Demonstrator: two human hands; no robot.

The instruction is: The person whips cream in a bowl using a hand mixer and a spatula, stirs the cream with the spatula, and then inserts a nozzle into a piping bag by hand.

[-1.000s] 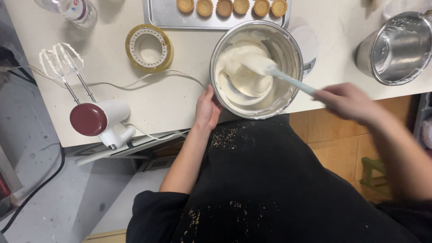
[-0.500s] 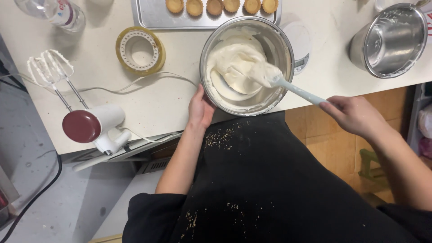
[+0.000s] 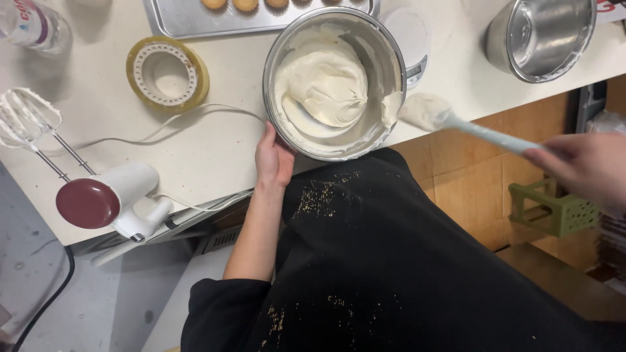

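My left hand (image 3: 274, 160) presses flat against the near side of the steel mixing bowl (image 3: 334, 81), fingers spread on its wall, not wrapped around anything. The bowl sits at the near edge of the white counter (image 3: 215, 143), right in front of me. My right hand (image 3: 583, 171) is off to the right, past the counter edge, with its fingers closed around the handle of a pale blue spatula (image 3: 469, 127). The spatula's long handle points from my right hand up and to the left, toward the bowl. Its head has a big blob of cream on it and hangs just outside the bowl's right rim, not over the cream inside. So the bowl lies to the left of the spatula head, and my left hand is the one touching it. The cream (image 3: 326, 85) in the bowl is thick, smooth and off-white, pushed into a soft heap toward the far side, and some of the shiny bottom shows near me. A smear clings to the right inside wall.
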